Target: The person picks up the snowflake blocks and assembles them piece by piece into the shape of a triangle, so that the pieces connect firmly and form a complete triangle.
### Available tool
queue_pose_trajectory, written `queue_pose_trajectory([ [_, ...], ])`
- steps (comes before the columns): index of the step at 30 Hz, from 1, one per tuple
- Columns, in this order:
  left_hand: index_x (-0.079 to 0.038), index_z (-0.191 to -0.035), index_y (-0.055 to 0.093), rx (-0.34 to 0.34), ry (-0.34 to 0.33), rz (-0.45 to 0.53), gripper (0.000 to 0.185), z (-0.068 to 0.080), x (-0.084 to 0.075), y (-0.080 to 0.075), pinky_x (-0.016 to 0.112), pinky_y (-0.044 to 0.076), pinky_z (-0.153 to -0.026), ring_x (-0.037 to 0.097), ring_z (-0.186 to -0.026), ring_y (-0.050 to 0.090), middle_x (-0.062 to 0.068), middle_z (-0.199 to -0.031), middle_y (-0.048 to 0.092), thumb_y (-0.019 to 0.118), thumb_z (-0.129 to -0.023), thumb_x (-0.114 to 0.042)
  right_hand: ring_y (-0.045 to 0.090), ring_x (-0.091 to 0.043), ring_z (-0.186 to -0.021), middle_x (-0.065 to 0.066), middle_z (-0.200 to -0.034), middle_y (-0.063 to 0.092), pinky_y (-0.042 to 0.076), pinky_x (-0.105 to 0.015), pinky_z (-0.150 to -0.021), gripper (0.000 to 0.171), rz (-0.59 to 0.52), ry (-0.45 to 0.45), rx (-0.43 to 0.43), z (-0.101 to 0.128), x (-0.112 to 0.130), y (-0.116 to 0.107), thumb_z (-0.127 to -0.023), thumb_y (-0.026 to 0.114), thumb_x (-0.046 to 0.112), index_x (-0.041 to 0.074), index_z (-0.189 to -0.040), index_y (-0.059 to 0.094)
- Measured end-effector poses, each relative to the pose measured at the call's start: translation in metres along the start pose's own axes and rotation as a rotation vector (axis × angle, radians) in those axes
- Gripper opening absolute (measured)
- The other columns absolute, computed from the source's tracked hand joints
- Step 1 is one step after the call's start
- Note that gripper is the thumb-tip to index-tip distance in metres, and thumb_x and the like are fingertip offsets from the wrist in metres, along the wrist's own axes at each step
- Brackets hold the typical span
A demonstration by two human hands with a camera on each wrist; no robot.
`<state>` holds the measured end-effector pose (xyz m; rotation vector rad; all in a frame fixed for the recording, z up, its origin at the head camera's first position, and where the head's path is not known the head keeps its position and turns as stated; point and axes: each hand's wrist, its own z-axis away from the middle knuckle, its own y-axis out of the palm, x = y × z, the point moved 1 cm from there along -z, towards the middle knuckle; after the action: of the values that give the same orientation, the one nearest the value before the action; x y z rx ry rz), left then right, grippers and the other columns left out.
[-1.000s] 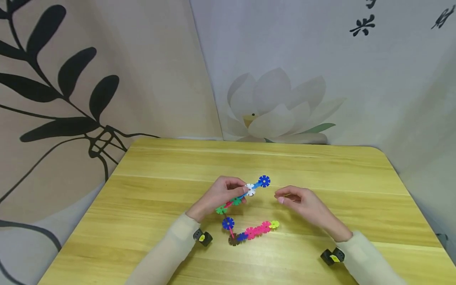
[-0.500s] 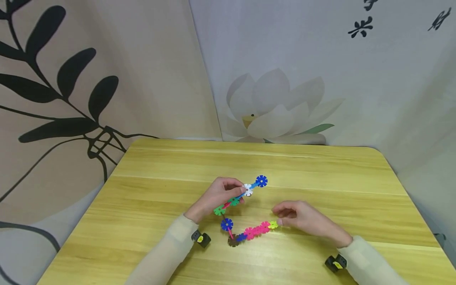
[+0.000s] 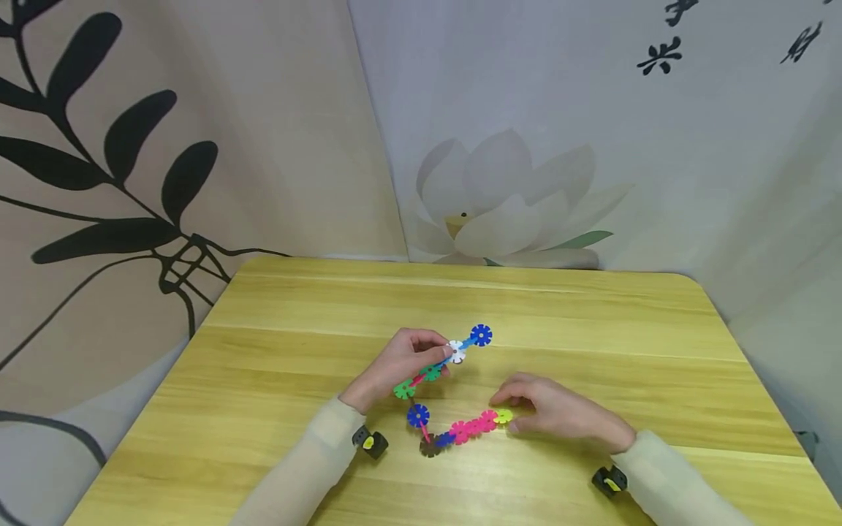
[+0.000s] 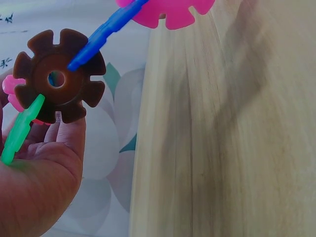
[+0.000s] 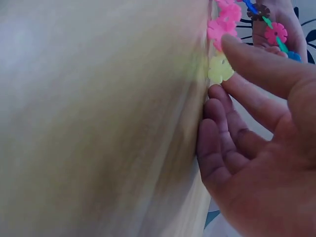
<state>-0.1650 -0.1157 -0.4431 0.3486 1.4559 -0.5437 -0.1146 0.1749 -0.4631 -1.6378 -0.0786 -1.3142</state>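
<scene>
Snowflake-shaped plastic discs slotted into 1 colourful chain (image 3: 454, 387) snake across the middle of the yellow wooden table (image 3: 276, 351), and both hands are on it. Left hand (image 3: 401, 361) pinches the far stretch of the chain between thumb and fingers, lifting it off the table; beyond its fingertips the white disc (image 3: 457, 351) and the dark blue disc (image 3: 481, 335) stick out toward the far edge of the table. From the left wrist view, a brown disc (image 4: 58, 79) sits right against that hand's fingers, with a green piece (image 4: 22, 129) and a blue piece (image 4: 103, 33) slotted into it. Nearer the person, the chain's lower stretch lies flat on the table: another dark blue disc (image 3: 418, 415), then pink discs (image 3: 475, 425), ending in a pale yellow disc (image 3: 503, 416). Right hand (image 3: 559, 413) rests on the table at that end, fingers gently bent, fingertips (image 5: 237, 49) touching the yellow disc, thumb close under it, nothing gripped yet. Behind the table hangs a lotus-printed cloth backdrop (image 3: 506, 197).
</scene>
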Motion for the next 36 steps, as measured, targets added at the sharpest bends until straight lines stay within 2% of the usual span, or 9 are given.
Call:
queue_pose_trajectory([
  [3, 0.000, -0.113, 0.072, -0.003, -0.002, 0.004, 0.026, 0.001, 0.000, 0.000, 0.025, 0.058, -0.071, 0.052, -0.098, 0.068, 0.034, -0.108, 0.068, 0.066, -0.103, -0.024, 0.056, -0.012, -0.102, 0.006, -0.118, 0.062, 0.052, -0.031, -0.092, 0.036, 0.036, 0.003, 0.005, -0.002, 0.000, 0.002, -0.092, 0.079, 0.017, 0.014, -0.127, 0.071],
  [9, 0.001, -0.113, 0.072, -0.004, 0.004, 0.008, 0.026, 0.000, 0.001, 0.000, 0.025, 0.058, -0.071, 0.053, -0.098, 0.067, 0.034, -0.108, 0.068, 0.066, -0.103, -0.023, 0.054, -0.012, -0.099, 0.007, -0.115, 0.060, 0.052, -0.029, -0.088, 0.035, 0.028, 0.035, 0.022, -0.005, 0.000, 0.001, -0.090, 0.082, 0.022, 0.017, -0.124, 0.072],
  [13, 0.001, -0.113, 0.072, -0.002, 0.007, 0.005, 0.026, 0.000, 0.001, 0.000, 0.025, 0.057, -0.070, 0.055, -0.099, 0.067, 0.034, -0.108, 0.068, 0.066, -0.103, -0.023, 0.054, -0.014, -0.096, 0.006, -0.113, 0.060, 0.052, -0.029, -0.085, 0.031, 0.028, 0.018, 0.026, -0.006, -0.001, 0.000, -0.091, 0.081, 0.024, 0.017, -0.120, 0.073],
  [22, 0.002, -0.114, 0.071, -0.028, -0.004, 0.011, 0.027, 0.001, 0.002, 0.001, 0.024, 0.057, -0.069, 0.052, -0.098, 0.068, 0.031, -0.107, 0.069, 0.066, -0.103, -0.022, 0.057, -0.010, -0.090, 0.008, -0.106, 0.065, 0.053, -0.026, -0.078, 0.016, -0.012, -0.001, -0.042, -0.007, -0.001, -0.001, -0.098, 0.074, 0.025, 0.019, -0.113, 0.075],
  [27, 0.001, -0.117, 0.071, -0.073, -0.012, 0.038, 0.028, 0.002, 0.008, 0.004, 0.027, 0.058, -0.074, 0.038, -0.093, 0.073, 0.029, -0.109, 0.070, 0.067, -0.102, -0.023, 0.061, -0.011, -0.090, 0.004, -0.105, 0.068, 0.055, -0.026, -0.079, 0.015, -0.104, 0.023, -0.080, -0.008, -0.002, -0.003, -0.101, 0.070, 0.022, 0.015, -0.114, 0.073],
  [31, 0.000, -0.117, 0.070, -0.135, -0.021, 0.086, 0.027, 0.005, 0.014, 0.008, 0.028, 0.058, -0.082, 0.025, -0.090, 0.074, 0.029, -0.110, 0.071, 0.067, -0.102, -0.022, 0.066, -0.014, -0.093, 0.002, -0.108, 0.070, 0.057, -0.027, -0.082, 0.014, -0.150, 0.043, -0.114, -0.010, -0.004, -0.006, -0.102, 0.068, 0.018, 0.013, -0.115, 0.072],
  [33, 0.000, -0.116, 0.070, -0.173, -0.025, 0.117, 0.026, 0.006, 0.017, 0.010, 0.027, 0.057, -0.081, 0.024, -0.091, 0.073, 0.028, -0.109, 0.071, 0.068, -0.101, -0.021, 0.067, -0.017, -0.096, -0.001, -0.111, 0.070, 0.058, -0.028, -0.083, 0.015, -0.176, 0.050, -0.129, -0.010, -0.005, -0.007, -0.102, 0.067, 0.018, 0.012, -0.115, 0.072],
  [36, 0.001, -0.114, 0.072, -0.236, -0.024, 0.153, 0.026, 0.007, 0.020, 0.013, 0.024, 0.056, -0.074, 0.024, -0.090, 0.072, 0.022, -0.105, 0.074, 0.069, -0.100, -0.021, 0.069, -0.023, -0.103, -0.008, -0.120, 0.068, 0.057, -0.028, -0.086, 0.020, -0.240, 0.062, -0.145, -0.011, -0.006, -0.008, -0.102, 0.067, 0.018, 0.008, -0.119, 0.070],
])
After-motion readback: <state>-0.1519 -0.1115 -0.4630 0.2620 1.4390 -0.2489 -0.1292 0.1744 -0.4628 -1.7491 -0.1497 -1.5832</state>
